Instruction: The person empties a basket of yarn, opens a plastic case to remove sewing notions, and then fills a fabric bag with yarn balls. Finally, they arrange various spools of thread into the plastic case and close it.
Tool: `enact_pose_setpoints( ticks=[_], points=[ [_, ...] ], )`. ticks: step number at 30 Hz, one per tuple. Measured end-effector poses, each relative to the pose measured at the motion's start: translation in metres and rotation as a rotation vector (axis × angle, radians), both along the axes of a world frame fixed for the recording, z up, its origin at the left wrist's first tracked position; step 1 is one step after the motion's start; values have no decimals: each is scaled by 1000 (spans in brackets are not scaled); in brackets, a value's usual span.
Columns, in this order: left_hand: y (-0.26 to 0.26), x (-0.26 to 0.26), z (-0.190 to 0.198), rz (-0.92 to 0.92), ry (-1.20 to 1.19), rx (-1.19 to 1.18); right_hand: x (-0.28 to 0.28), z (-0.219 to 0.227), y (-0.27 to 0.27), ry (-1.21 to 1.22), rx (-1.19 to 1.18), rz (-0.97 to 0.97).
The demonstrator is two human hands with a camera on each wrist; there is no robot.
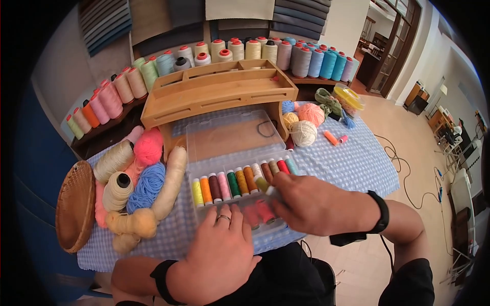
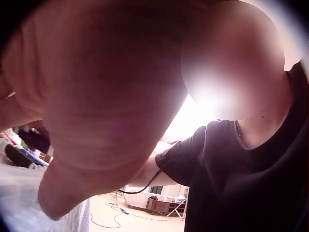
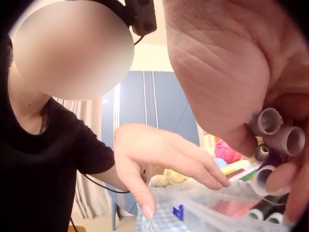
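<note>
A clear plastic box (image 1: 208, 210) lies on the table with its lid (image 1: 232, 135) raised toward the back. Inside, a row of thread spools (image 1: 233, 184) in many colours stands side by side; red spools (image 1: 264, 210) lie in the front part. My right hand (image 1: 319, 204) is over the box's right side, its curled fingers gripping thread spools (image 3: 291, 140), one of them olive green (image 1: 262, 184). The fingers partly hide them. My left hand (image 1: 219, 247) rests at the box's front edge, fingers extended and holding nothing.
Yarn skeins (image 1: 148, 186) and a wicker basket (image 1: 75, 206) are at left. A wooden rack (image 1: 219, 97) stands behind the box. Yarn balls (image 1: 304, 132) and two small spools (image 1: 332, 137) lie at right. Large thread cones (image 1: 252, 50) line the back shelf.
</note>
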State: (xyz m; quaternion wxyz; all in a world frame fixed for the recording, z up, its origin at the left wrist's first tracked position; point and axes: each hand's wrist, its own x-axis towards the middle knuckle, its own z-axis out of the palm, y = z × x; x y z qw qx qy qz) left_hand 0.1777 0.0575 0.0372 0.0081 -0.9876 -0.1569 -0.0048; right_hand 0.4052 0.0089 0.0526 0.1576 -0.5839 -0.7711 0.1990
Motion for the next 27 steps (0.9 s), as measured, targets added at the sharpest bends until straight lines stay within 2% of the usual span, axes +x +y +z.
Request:
enact_pose_setpoints(
  ticks=[3, 5, 8, 10, 16, 21, 27],
  points=[
    [-1, -3, 5, 0, -2, 63, -20, -9, 11, -78, -45, 28],
    [4, -4, 3, 35, 7, -67, -25, -14, 15, -107, -15, 63],
    [10, -1, -5, 25, -52, -34, -27, -13, 18, -189, 19, 95],
    [15, 0, -9, 39, -72, -21, -22, -6, 18, -73, -45, -25],
    [22, 4, -13, 58, -110, 2, -13, -10, 22, 73, 39, -80],
    [32, 5, -8, 35, -170, -60, -18, -13, 22, -42, 92, -121],
    [42, 10, -6, 15, -185, -252, -14, -18, 24, -132, 134, -211]
  ],
)
